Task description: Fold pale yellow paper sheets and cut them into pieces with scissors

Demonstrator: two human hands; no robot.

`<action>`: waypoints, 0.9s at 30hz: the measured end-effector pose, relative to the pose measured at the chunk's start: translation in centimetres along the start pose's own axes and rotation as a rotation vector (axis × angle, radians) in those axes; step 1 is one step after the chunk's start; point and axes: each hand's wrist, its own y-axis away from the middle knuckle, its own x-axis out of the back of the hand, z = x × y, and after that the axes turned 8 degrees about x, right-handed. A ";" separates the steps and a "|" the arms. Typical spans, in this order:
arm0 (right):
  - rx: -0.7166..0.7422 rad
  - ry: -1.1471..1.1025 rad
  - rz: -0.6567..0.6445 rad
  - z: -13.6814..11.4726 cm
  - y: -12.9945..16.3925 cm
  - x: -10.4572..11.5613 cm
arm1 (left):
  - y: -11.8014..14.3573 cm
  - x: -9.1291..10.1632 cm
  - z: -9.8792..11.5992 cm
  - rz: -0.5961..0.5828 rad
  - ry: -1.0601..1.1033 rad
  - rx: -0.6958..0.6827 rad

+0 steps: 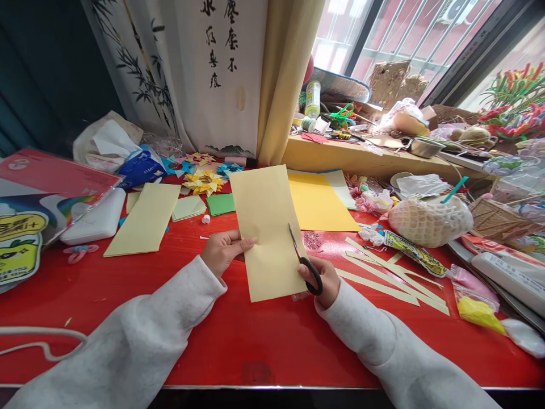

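My left hand (225, 250) pinches the left edge of a pale yellow sheet of paper (268, 216), thumb in front, fingers behind it. The sheet is held up, tilted, above the red table (204, 341). In my right hand (326, 278) are scissors (314, 275) with black handles, their blades pointing up and lying over the sheet's right part. My right hand is close to the sheet's lower right edge. Whether the blades touch the paper I cannot tell. Several cut paper strips (395, 278) lie to the right of my right hand.
On the left lie another pale yellow sheet (147, 221), small paper squares (188, 208) and green paper (220, 204). Behind the held sheet is yellow-orange paper (321, 201). A net-wrapped coconut (430, 220) with a straw stands right, beside bagged clay (479, 312). A white cable (46, 341) runs at front left.
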 end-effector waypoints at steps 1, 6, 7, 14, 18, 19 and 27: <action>0.014 0.021 0.014 -0.1 0.0 0.0 | 0.0 0.0 0.0 -0.006 -0.004 0.002; 0.008 0.071 0.008 -0.3 0.0 0.0 | 0.1 -0.1 -0.1 -0.015 -0.013 0.008; -0.002 0.070 0.007 -0.3 0.0 0.1 | 0.1 -0.1 -0.1 -0.016 -0.013 0.010; -0.038 0.018 0.032 -0.2 0.1 0.0 | 0.0 0.0 0.0 -0.015 -0.030 0.015; -0.045 -0.019 0.069 -0.3 0.1 -0.2 | 0.0 0.0 -0.1 -0.036 -0.038 0.030; -0.045 -0.024 0.072 -0.3 0.1 -0.3 | 0.0 0.0 -0.1 -0.039 -0.039 0.034; -0.025 -0.019 0.052 -0.3 0.1 -0.3 | 0.2 -0.4 0.2 -0.012 -0.007 0.058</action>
